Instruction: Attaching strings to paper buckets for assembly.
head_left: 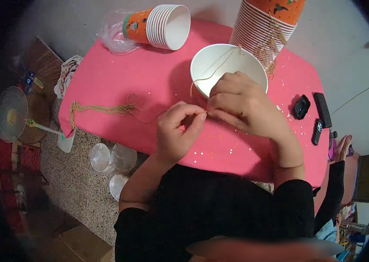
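Note:
My left hand point(180, 131) is closed in a pinch, thumb against forefinger, on a thin tan string point(149, 121). From there the string trails left toward a loose bundle of tan strings point(106, 108) on the pink tablecloth. My right hand point(248, 105) pinches at the same spot, its fingertips meeting the left ones. What lies exactly between the fingertips is too small to make out. Just beyond my right hand is a white paper cup point(206, 65) with its wide mouth toward me. Another tan string point(213, 75) hangs from its rim and across its mouth.
A tall stack of paper cups point(258, 32) with string on its side stands behind. Orange-printed cups point(167, 26) lie nested by a clear plastic bag point(117, 32). Dark objects point(322, 109) and scattered sequins lie on the pink table point(149, 65). Another person's arm point(335, 183) shows right.

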A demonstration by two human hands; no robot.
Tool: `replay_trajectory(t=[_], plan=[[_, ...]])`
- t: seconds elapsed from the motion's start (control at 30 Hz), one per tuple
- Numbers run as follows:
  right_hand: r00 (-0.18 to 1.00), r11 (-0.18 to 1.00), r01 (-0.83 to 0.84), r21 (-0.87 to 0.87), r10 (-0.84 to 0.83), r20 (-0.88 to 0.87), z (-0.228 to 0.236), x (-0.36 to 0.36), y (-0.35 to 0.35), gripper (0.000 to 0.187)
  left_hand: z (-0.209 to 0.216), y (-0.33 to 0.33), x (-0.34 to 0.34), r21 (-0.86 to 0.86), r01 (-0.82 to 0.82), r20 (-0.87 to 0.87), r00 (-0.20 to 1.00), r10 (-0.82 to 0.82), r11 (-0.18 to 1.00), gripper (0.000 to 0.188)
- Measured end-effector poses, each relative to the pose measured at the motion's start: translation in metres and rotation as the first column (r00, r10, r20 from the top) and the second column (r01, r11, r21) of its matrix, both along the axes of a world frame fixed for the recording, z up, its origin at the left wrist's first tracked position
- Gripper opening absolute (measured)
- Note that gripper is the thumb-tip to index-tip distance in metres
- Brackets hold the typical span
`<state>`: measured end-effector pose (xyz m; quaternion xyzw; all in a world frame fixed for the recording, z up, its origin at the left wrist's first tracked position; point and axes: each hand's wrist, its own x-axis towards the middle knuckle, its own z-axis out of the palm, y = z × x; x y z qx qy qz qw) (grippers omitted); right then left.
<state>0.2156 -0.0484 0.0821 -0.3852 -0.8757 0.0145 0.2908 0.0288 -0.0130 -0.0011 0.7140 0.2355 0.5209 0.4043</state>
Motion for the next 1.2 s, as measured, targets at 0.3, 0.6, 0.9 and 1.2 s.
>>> replay_trajectory(t=[0.3, 0.6, 0.9, 1.2], plan=[[0.997, 1.0, 0.013, 0.012, -0.014, 0.075, -0.003, -0.001, 0.001, 0.013, 0.001, 0.001, 0.001, 0.277, -0.11, -0.082, 0.987, 0.137, 0.955, 0.016], [0.995, 0.999, 0.05, -0.003, -0.05, -0.089, 0.004, 0.016, 0.008, 0.006, -0.005, 0.006, 0.013, 0.299, -0.203, -0.103, 0.965, 0.243, 0.932, 0.015], [0.996, 0.996, 0.088, -0.03, -0.088, 0.004, -0.007, 0.019, 0.016, 0.007, -0.011, 0.011, 0.018, 0.275, -0.229, -0.127, 0.954, 0.271, 0.934, 0.016], [0.999, 0.984, 0.04, -0.175, -0.045, -0.023, -0.018, 0.028, 0.025, 0.009, -0.01, 0.015, 0.023, 0.317, -0.223, -0.13, 0.953, 0.275, 0.922, 0.017]])
